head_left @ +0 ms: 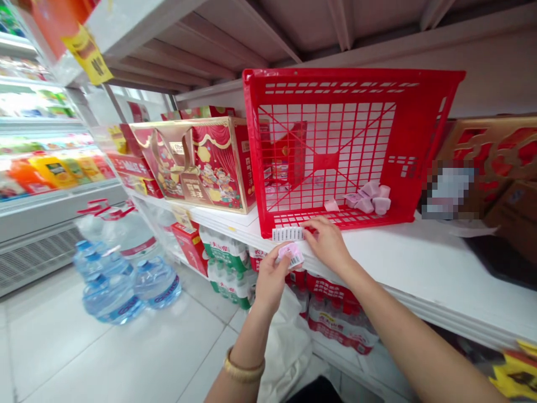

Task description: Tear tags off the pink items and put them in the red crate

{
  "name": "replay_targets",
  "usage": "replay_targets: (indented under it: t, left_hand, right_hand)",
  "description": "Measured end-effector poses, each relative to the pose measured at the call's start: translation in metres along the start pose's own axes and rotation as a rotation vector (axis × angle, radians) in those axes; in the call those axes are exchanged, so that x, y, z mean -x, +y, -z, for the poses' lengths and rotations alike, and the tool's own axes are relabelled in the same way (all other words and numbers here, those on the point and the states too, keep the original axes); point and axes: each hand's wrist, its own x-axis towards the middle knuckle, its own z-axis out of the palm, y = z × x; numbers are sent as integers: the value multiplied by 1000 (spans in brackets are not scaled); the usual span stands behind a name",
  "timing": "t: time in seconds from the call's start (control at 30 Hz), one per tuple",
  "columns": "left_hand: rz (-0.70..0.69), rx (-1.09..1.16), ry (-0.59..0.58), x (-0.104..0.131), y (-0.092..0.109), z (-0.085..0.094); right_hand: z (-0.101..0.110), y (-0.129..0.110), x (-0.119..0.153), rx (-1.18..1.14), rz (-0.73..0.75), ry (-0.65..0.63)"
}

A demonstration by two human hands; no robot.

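My left hand (272, 274) pinches a small pink cup with a barcode label (293, 254) on it, below the front edge of the red basket. Just above and to the right, my right hand (325, 243) has its fingers closed on the end of a strip of barcode labels (287, 233). The red basket (325, 162) stands on its side on the white shelf, its opening facing me. Several small pink cups (369, 197) lie inside on its lower side, with one separate pink piece (331, 205) to their left.
Gift boxes (210, 162) stand left of the basket on the white shelf (377, 252). Packs of bottles (229, 268) sit on the lower shelf. Large water bottles (111, 296) stand on the floor at left. A dark flat object (503, 260) and cartons (514, 207) are at right.
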Motion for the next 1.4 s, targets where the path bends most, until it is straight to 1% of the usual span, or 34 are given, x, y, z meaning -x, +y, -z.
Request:
replay_targets:
  t: [0.1, 0.2, 0.3, 0.37, 0.43, 0.5, 0.57, 0.6, 0.67, 0.8, 0.93, 1.2, 1.4]
  left_hand:
    - [19, 28, -23, 0, -1, 1]
    - [35, 46, -27, 0, 0, 1]
    - [56, 77, -3, 0, 1, 0]
    - [65, 88, 11, 0, 2, -1]
    - [65, 89, 8, 0, 3, -3]
    - [59, 87, -8, 0, 4, -6]
    - [46, 73, -23, 0, 4, -10]
    - [41, 61, -29, -1, 4, -13]
    - [34, 38, -47, -2, 3, -17]
    - [24, 32, -76, -3, 0, -26]
    - [11, 31, -58, -4, -1, -31]
    - [-19, -16, -39, -5, -4, -33]
    - [-78, -102, -39, -5, -3, -33]
  right_hand:
    - [0, 1, 0, -9, -4, -2]
    - [3, 1, 2, -71, -11, 4]
    - [6, 2, 5, -173, -60, 64]
    - [9, 2, 8, -293, -145, 118]
    - [13, 1, 11, -503, -286, 133]
    - [17, 0, 14, -768, -448, 105]
    - [22, -2, 16, -996, -567, 57]
    - [24, -3, 17, -1072, -603, 29]
    - [28, -6, 18, -1150, -649, -19]
    - [30, -10, 19, -1149, -677, -59]
    - [29, -12, 19, -1083, -643, -63]
    - [26, -10, 21, -987, -606, -8]
    - [26, -12, 19, -1008, -625, 11]
